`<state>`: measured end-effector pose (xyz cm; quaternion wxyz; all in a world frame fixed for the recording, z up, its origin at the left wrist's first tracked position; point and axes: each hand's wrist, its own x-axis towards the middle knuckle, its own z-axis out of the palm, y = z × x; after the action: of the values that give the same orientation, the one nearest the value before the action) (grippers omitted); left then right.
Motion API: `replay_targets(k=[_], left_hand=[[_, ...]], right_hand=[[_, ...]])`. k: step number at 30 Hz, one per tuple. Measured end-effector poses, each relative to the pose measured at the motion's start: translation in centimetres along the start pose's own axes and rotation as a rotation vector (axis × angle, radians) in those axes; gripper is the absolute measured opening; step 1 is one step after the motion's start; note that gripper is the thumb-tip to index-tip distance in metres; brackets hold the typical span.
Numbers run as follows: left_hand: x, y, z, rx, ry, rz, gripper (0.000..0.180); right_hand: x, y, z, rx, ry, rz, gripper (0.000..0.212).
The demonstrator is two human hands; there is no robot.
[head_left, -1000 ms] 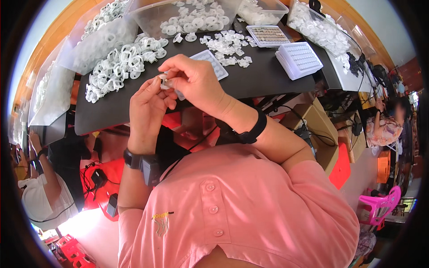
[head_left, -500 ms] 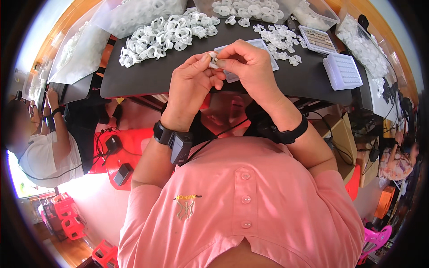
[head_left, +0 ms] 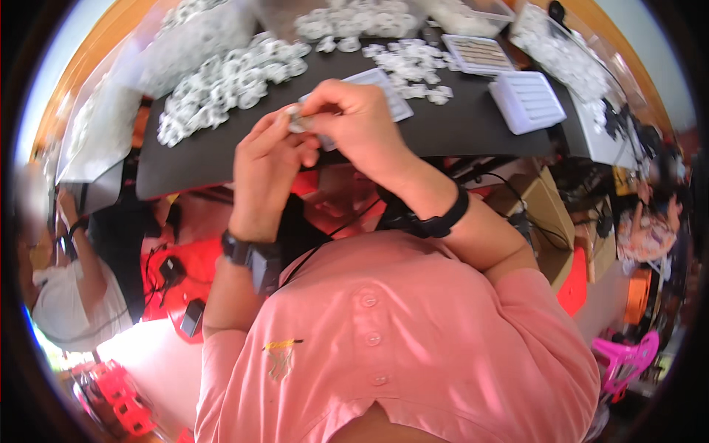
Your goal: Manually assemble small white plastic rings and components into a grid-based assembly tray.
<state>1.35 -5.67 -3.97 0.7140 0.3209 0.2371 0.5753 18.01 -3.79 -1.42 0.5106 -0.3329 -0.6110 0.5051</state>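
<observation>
Above the near edge of the dark table, my left hand (head_left: 267, 153) pinches a small white plastic ring-like part (head_left: 295, 118) between thumb and fingers. The thumb and forefinger of my right hand (head_left: 356, 127) close on the same part from the other side. Fingers and motion blur hide most of its shape, and I cannot tell whether a smaller piece sits in it. Beneath my right hand lies a pale shallow tray (head_left: 395, 103), partly covered. Beyond my left hand spreads a heap of white ring-shaped plastic parts (head_left: 229, 81).
Small flat white pieces (head_left: 413, 65) lie scattered past the tray. To the right stand a tray with brownish rows (head_left: 478, 55) and a white ribbed box (head_left: 528, 103). Bags of white parts (head_left: 100, 133) line the back. A co-worker in white (head_left: 77, 295) sits at left.
The whole view has swung, so the table and both hands appear farther left and tilted. Both hands still grip the white part together.
</observation>
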Motion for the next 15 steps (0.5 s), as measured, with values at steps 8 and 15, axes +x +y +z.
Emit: replay_targets(k=[8, 15], left_hand=[[-0.1, 0.3, -0.3, 0.028, 0.003, 0.003, 0.028], [-0.1, 0.1, 0.6, 0.058, 0.056, -0.016, 0.028]], right_hand=[[0.1, -0.9, 0.1, -0.021, -0.024, 0.043, 0.005], [0.4, -0.8, -0.5, -0.004, -0.105, 0.065, 0.005]])
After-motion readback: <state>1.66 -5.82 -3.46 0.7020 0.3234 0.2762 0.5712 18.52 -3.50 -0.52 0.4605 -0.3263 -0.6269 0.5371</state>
